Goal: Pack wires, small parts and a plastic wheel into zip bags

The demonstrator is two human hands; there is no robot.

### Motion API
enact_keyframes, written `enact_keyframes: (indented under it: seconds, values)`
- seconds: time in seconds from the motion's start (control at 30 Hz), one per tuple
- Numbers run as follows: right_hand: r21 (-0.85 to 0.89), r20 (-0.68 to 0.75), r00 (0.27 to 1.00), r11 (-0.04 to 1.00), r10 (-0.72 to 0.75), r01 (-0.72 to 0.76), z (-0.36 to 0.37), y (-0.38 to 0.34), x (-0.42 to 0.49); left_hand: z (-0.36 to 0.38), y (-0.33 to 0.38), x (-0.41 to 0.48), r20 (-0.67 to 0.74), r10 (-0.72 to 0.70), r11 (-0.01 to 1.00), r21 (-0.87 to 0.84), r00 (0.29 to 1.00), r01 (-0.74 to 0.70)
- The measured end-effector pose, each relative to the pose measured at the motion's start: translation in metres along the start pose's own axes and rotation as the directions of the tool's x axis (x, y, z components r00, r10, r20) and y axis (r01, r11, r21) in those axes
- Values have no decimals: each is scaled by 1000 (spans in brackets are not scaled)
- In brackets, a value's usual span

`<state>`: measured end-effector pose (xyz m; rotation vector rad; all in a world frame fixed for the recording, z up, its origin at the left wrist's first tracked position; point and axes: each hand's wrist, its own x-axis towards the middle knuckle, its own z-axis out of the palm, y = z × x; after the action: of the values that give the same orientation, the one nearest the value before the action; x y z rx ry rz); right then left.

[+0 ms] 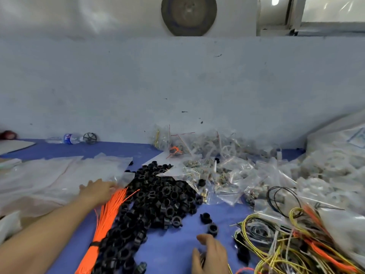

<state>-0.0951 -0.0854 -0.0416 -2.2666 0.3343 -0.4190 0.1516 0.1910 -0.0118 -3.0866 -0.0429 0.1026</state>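
My left hand [97,189] reaches forward and its fingers touch the edge of a stack of clear zip bags [65,175] at the left. Beside it lies a bundle of orange wires [107,216], tied with a black band. A big heap of small black plastic rings [158,198] covers the middle of the blue table [173,252]. My right hand [211,254] hovers low near two loose black rings [209,222], fingers loosely curled; whether it holds anything I cannot tell. A tangle of yellow, orange and black wires [286,238] lies at the right.
Filled zip bags of small metal parts [213,175] and white plastic wheels [227,149] pile up at the back and right. A water bottle [68,138] and a black wheel [90,138] lie by the wall [177,86] at the far left.
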Motion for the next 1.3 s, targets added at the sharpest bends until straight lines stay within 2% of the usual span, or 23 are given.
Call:
enact_keyframes:
  seconds: [0.1, 0.2, 0.27, 0.4, 0.47, 0.53, 0.6, 0.67, 0.77, 0.87, 0.93, 1.03, 1.13, 1.2, 1.23, 1.3]
  values:
    - [-13, 64, 998, 1000, 13, -12, -3, 2, 7, -5, 0, 6, -54, 142, 988, -50, 988, -145]
    - [-9, 53, 998, 1000, 28, -27, -3, 5, 6, -8, 7, 10, 28, 236, 971, -35, 971, -235]
    - [6, 69, 997, 999, 39, -40, -1, 8, 6, -10, 11, 10, 5, 283, 958, -56, 959, -282]
    - [-6, 9, 998, 998, 66, -66, 2, 13, 4, -16, 11, 11, -121, 233, 971, -24, 965, -237]
    - [-108, -14, 999, 994, 34, -35, 1, 17, 3, -16, 12, 6, -85, 243, 969, -26, 966, -246]
    - [-226, 14, 1000, 974, -14, 17, -1, 21, 6, -14, 18, 1, 13, 286, 954, -91, 958, -284]
    - [-342, 88, 996, 939, 3, 28, 0, 17, 8, -14, 20, -3, 80, 301, 947, -145, 950, -288]
    - [-418, 147, 988, 908, 54, 13, 0, 13, 8, -15, 24, -7, 91, 268, 948, -200, 959, -246]
    - [-464, 167, 978, 885, 123, -32, 0, 10, 12, -13, 26, -15, -30, 220, 946, -238, 975, -221]
    - [-517, 175, 979, 856, 100, 5, -3, 14, 17, -12, 27, -23, -231, 155, 962, -186, 961, -200]
    - [-524, 172, 981, 852, 88, 15, -3, 17, 18, -15, 23, -25, -309, 140, 972, -138, 941, -190]
    - [-483, 95, 994, 876, 49, 2, -5, 19, 18, -31, 23, -33, -457, 121, 972, -124, 881, -198]
    - [-447, 25, 1000, 894, -7, 18, -9, 20, 16, -62, 42, -48, -669, 122, 902, -234, 734, -363]
    - [-435, -33, 997, 899, -69, 48, -10, 19, 15, -86, 65, -68, -778, 162, 814, -242, 607, -528]
    - [-386, -93, 989, 920, -117, 73, -10, 17, 15, -96, 79, -84, -800, 187, 750, -258, 570, -609]
    - [-191, -251, 949, 971, -193, 147, -11, 10, 14, -101, 107, -124, -796, 238, 607, -326, 557, -725]
